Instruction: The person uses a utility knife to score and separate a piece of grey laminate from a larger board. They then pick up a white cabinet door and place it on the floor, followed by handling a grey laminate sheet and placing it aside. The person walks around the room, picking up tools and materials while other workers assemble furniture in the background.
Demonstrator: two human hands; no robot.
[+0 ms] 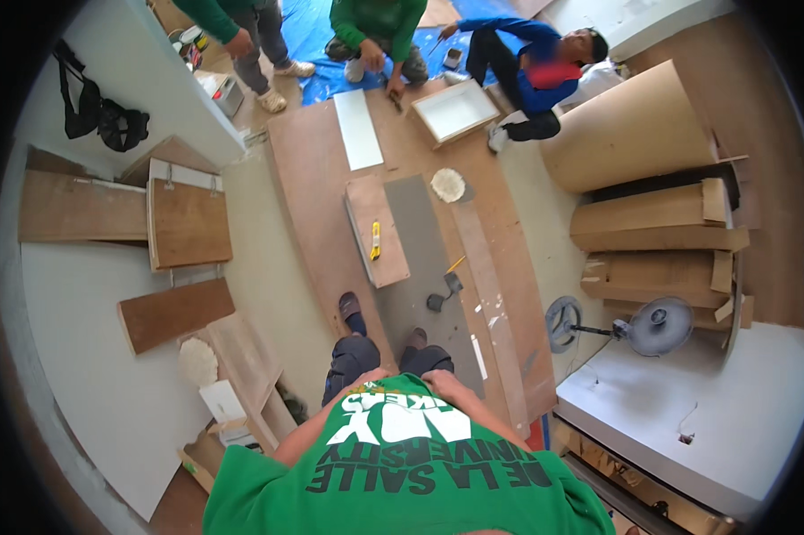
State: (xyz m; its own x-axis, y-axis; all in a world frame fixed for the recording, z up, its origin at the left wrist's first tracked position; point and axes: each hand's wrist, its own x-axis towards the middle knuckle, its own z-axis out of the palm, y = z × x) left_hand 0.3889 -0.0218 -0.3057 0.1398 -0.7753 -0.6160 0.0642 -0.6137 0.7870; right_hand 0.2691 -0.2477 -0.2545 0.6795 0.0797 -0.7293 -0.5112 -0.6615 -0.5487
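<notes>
My left hand [372, 377] and my right hand [445, 385] rest at my waist by the hem of my green shirt [437, 486]. The shirt hides most of their fingers, so I cannot see whether they hold anything. Beyond my feet lies a narrow wooden box or panel [362, 207] with a yellow utility knife [376, 241] on top. To its right, on a grey strip [417, 223], are a yellow pencil [456, 264] and a small dark object [435, 303] of unclear kind. Farther off sits a round cream pad [448, 185].
A white panel [357, 129] and a white-bottomed wooden tray [456, 114] lie at the far end of the boards. Three people are there, near a blue sheet [321, 85]. Cardboard boxes [643, 218] and a fan [659, 325] stand right; wooden panels [188, 218] stand left.
</notes>
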